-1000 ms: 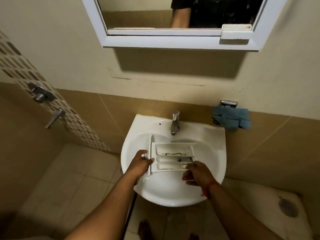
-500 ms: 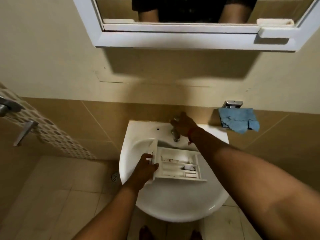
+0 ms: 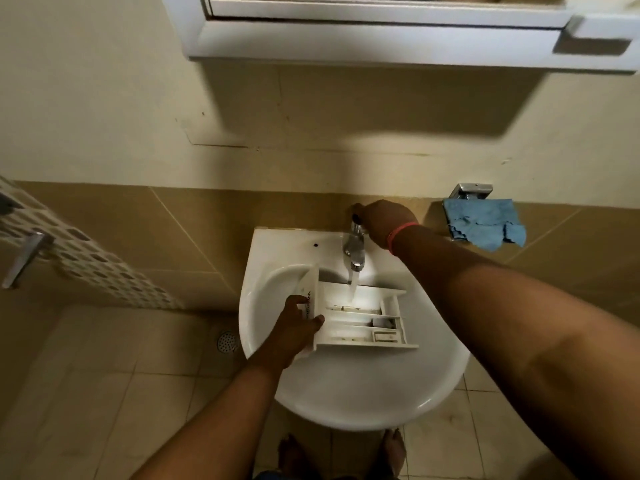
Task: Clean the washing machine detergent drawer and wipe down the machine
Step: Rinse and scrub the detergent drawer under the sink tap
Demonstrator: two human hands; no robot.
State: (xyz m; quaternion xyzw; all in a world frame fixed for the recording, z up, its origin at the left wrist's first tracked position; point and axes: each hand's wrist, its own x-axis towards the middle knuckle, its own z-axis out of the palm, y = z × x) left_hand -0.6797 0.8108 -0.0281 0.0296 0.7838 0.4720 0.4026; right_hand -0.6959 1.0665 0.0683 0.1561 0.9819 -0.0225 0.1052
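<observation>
**Detergent drawer under the running tap**

The detergent drawer point(image 3: 360, 318) lies across the bowl of the white sink point(image 3: 346, 393), open side up, its front panel at the left end and tilted upward. Its compartments run left to right, with dark grime showing along the dividers. A stream of water point(image 3: 352, 289) falls from the tap point(image 3: 354, 247) into the rear compartment, where it catches the light.

The left hand point(image 3: 294, 327) grips the drawer at its front-panel end — the thumb lies over the near corner on top, while the other fingers wrap round the panel from the outer side. The rest of the drawer reaches away from this hand to the right, with its far end hanging over the basin and no fingers on it.

The right hand point(image 3: 384, 216) is up at the back of the sink, curled over the top of the tap, with the knuckles toward the camera; the fingertips themselves are hidden behind the hand. A red band sits on that wrist.

On the wall to the right, well apart from the sink, a blue cloth point(image 3: 485, 226) hangs from a metal holder point(image 3: 471, 191). Bare feet show on the tiled floor point(image 3: 104, 393) below the basin.
</observation>
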